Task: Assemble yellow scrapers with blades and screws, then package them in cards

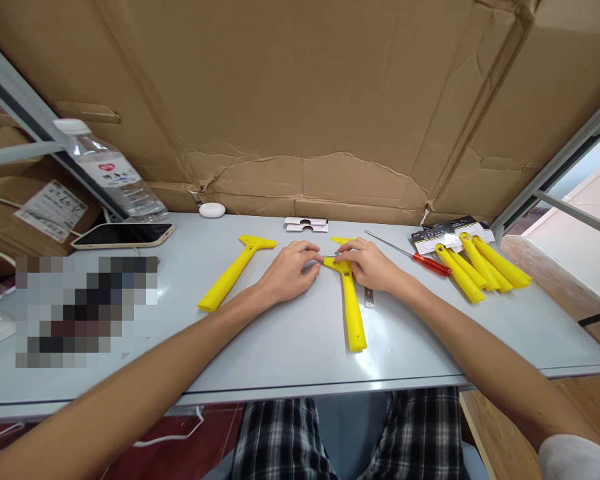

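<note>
A yellow scraper (352,313) lies on the grey table with its handle toward me. My left hand (294,268) is closed at the left tip of its head, thumb and fingertips bent against the edge. Over the other side of the head, my right hand (367,263) has its fingers curled down onto it. A tiny dark piece shows near the right fingertips, too small to name. Just behind the head, another yellow plastic part (343,240) is partly hidden by my right hand. A flat metal blade (369,298) lies beside the handle, under my right wrist.
Another yellow scraper (233,272) lies at left. On the right are a red-handled screwdriver (430,264) and several yellow handles (485,267) on black-and-white packaging (453,231). White card pieces (306,225), a white case (212,210), a phone (123,235) and a bottle (113,173) stand farther back.
</note>
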`<control>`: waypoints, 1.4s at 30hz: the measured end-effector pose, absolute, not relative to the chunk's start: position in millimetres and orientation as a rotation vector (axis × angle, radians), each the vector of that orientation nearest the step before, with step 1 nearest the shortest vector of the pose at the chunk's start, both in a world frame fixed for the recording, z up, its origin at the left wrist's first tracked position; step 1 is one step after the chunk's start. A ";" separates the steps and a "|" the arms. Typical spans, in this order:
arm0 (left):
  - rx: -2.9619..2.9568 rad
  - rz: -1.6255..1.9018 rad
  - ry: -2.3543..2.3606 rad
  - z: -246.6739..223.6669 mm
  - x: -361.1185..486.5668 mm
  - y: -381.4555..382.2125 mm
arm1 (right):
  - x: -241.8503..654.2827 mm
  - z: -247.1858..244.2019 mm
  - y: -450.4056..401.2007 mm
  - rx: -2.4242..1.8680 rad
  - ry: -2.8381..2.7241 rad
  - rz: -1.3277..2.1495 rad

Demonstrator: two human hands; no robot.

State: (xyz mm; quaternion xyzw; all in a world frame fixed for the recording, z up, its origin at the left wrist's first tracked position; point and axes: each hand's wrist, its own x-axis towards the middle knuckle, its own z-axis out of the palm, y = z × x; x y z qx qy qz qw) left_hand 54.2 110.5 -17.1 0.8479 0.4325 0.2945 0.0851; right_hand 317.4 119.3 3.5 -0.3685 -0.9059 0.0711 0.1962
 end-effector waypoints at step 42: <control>2.549 0.845 1.308 -16.7 54.4 110.5 | 322.0 4.6 123.4 -1.017 -2.526 0.174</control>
